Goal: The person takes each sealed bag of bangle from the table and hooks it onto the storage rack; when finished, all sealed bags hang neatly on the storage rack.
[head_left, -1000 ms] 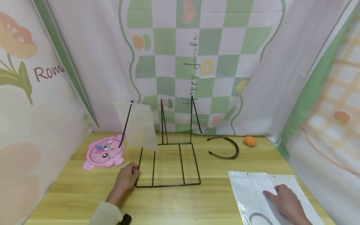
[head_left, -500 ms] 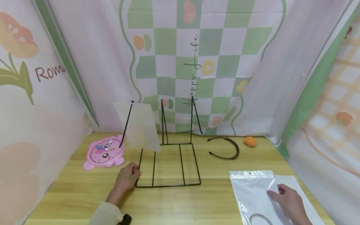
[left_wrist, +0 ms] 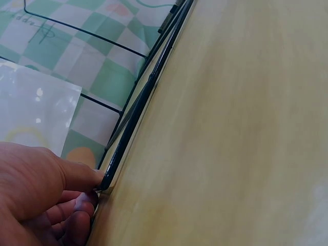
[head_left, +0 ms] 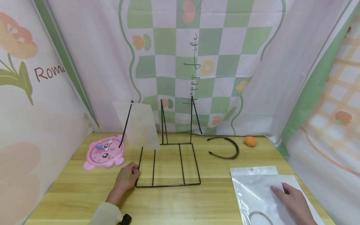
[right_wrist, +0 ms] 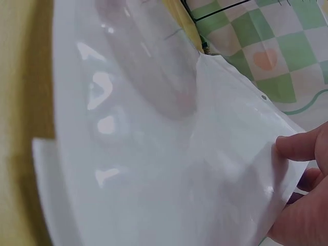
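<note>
My left hand [head_left: 127, 178] pinches the front left corner of a black wire rack [head_left: 168, 185] standing on the table. In the left wrist view, the thumb and fingers hold the end of its bottom bar [left_wrist: 131, 128]. From the rack's left arm hangs a translucent bag [head_left: 140, 125] with a faint yellow shape. At the lower right, my right hand [head_left: 295, 201] pinches the right edge of a white and clear zip bag [head_left: 253, 193]. A thin ring-like curve shows through it. A second white bag or sheet [head_left: 291, 179] lies beneath.
A pink clock [head_left: 104, 151] with ears lies left of the rack. To the right are a dark headband [head_left: 236, 149] and an orange fuzzy lump [head_left: 249, 141]. A printed curtain [head_left: 230, 93] closes off the table's back edge.
The right hand has moved slightly right, drawing the zip bag's edge with it; the bag's top has shifted up and right. The left hand and rack have stayed put.
</note>
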